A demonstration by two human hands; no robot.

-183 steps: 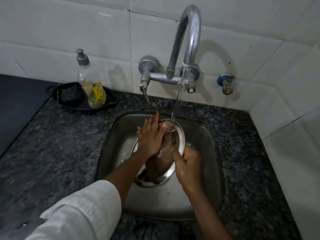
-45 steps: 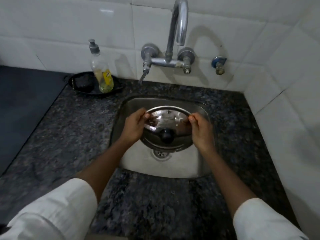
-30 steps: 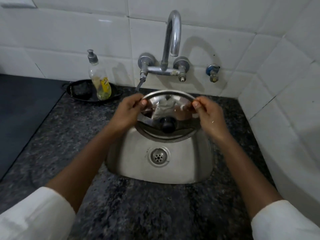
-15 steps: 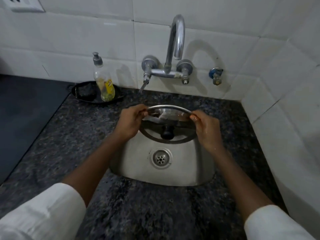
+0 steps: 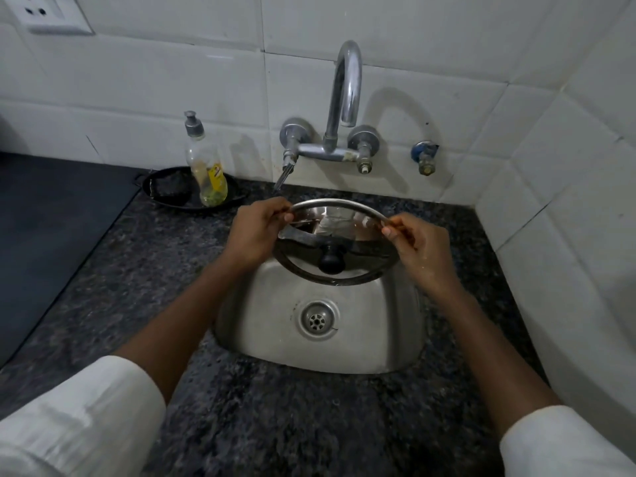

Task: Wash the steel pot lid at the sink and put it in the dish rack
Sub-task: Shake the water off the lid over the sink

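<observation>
Compared with half a second ago, the lid [image 5: 335,251] is tilted a little more, so its far rim now stands higher and the polished top with the black knob [image 5: 330,262] faces the camera more; both hands keep their places on it. The left hand [image 5: 256,232] grips the rim at 9 o'clock with closed fingers [image 5: 280,215], and the right hand [image 5: 418,249] pinches the rim at 3 o'clock between thumb and fingers. The lid hangs in the air above the back half of the sink [image 5: 268,321], not touching it. Six seconds ago water was running on the lid; now no stream comes from the tap [image 5: 346,87]. The drain [image 5: 317,320] shows at 6 o'clock from the lid, in the bare basin. At 10 o'clock from the lid a soap bottle [image 5: 206,173] stands in a black tray [image 5: 234,197] with a dark scrubber [image 5: 172,185] beside it, on the granite table [image 5: 137,270] against the white tiles [image 5: 137,80]. A small blue valve [image 5: 425,160] sits on the wall at 2 o'clock. A socket [image 5: 44,12] is at the upper left corner. White sleeves [image 5: 79,414] cover both forearms near the bottom edge. Nothing stands between the lid and the camera.
</observation>
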